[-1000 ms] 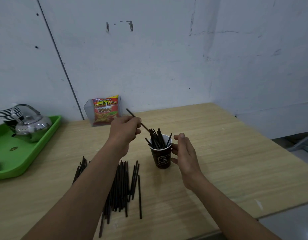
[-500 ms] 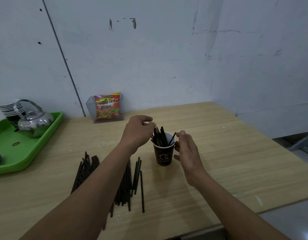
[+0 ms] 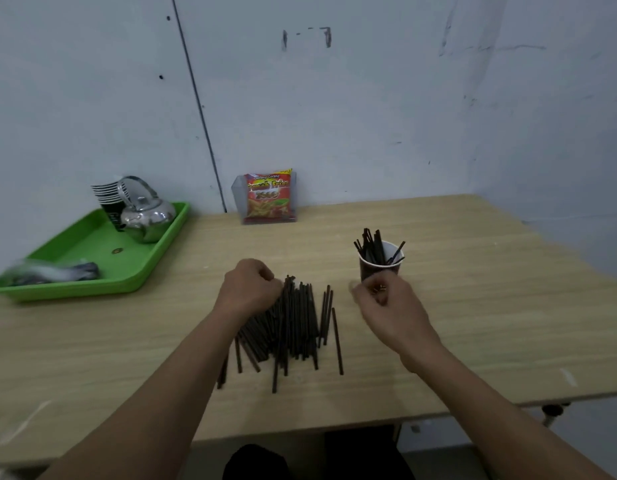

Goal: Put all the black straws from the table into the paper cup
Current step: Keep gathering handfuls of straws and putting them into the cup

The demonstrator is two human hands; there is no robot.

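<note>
At the far left the green tray [image 3: 92, 245] carries the kettle [image 3: 146, 216] and a stack of cups [image 3: 107, 199] (none of it concerns you). Further along, the snack packet [image 3: 269, 199] stands against the wall.

Your left hand [image 3: 249, 289] was up at the cup's rim half a second ago, dropping a straw in. It has since come back down and now sits at the far end of the pile of black straws [image 3: 293, 327], which lies on the table [image 3: 473, 306] between your two forearms. The fingers are curled against the straw tips, but I cannot tell whether they have pinched one yet or are only touching.

Your right hand [image 3: 390, 306] has changed too: it has let go of the cup and dropped just in front of it. It is blurred and its fingers are curled. No straw shows sticking out of it, though whether it is clenched or merely relaxed I cannot tell.

The paper cup [image 3: 365, 271] stands upright and unsupported, with a cluster of delivered straws [image 3: 371, 245] leaning against the left side of its rim.

So one straw is delivered and the next pick is starting — most of the pile is still on the table. With nobody steadying the cup, I'd judge a careless insertion could tip it — bring that right hand back first.
</note>
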